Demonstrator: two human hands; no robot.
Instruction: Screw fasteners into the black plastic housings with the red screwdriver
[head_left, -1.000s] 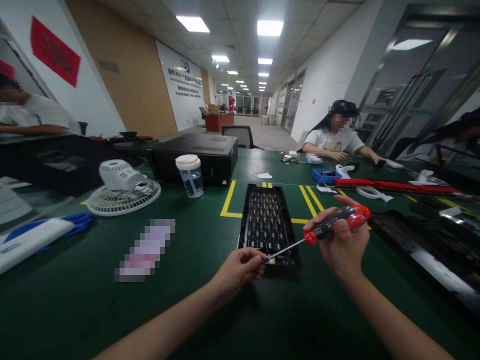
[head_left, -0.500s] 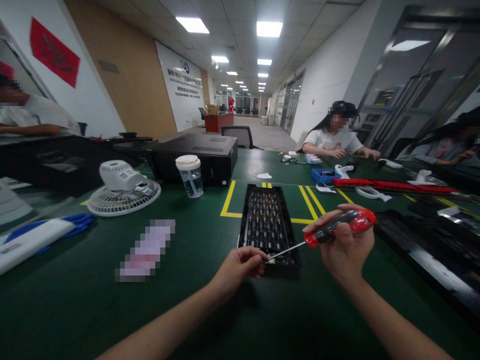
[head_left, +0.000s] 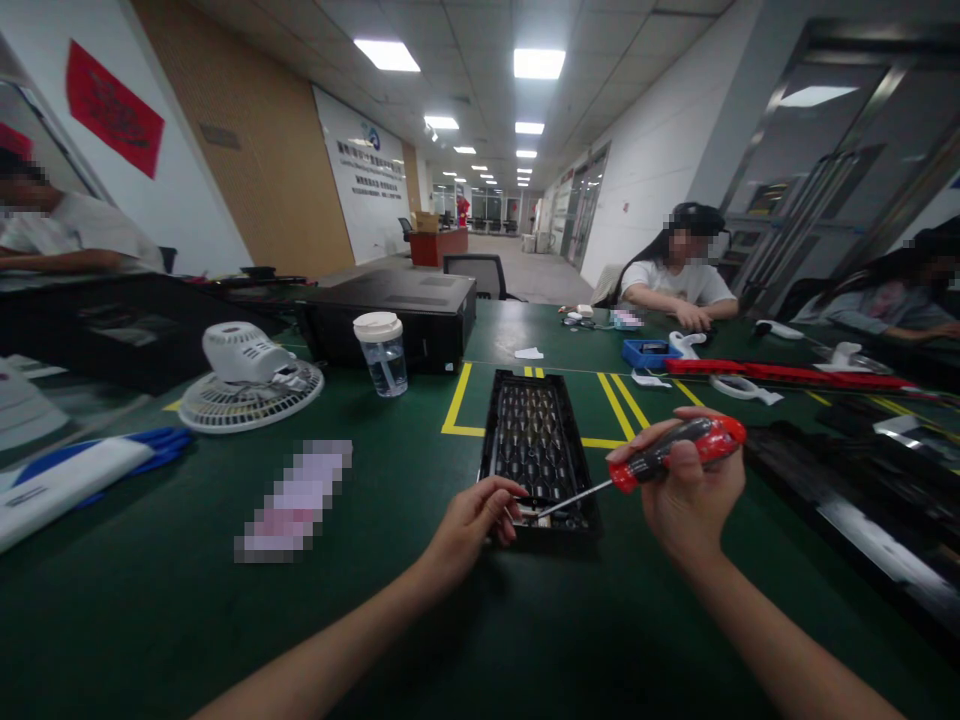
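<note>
right hand: wrapping snugly around the red and black handle of a screwdriver, the thumb pressing on it, probably for firm control.
screwdriver: slanting down to the left, its thin metal shaft reaching the near end of a black panel; the raised handle is likely keeping the fist off the panel's rim.
left hand: curling at the panel's near left corner, just beside the screwdriver's tip, perhaps for steadying; the finger gap is looking narrow, but whether anything small is being pinched cannot be told in this dark, blurry spot.
black panel: lying flat on a green table, lengthwise, patterned hollow facing up, so both hands are meeting at its near end.
yellow tape: marking lines on the table, the panel partly covering them.
farther left: a white fan, a lidded cup and a black case are standing well apart from the hands.
across the table: a co-worker is sitting near a small blue box.
</note>
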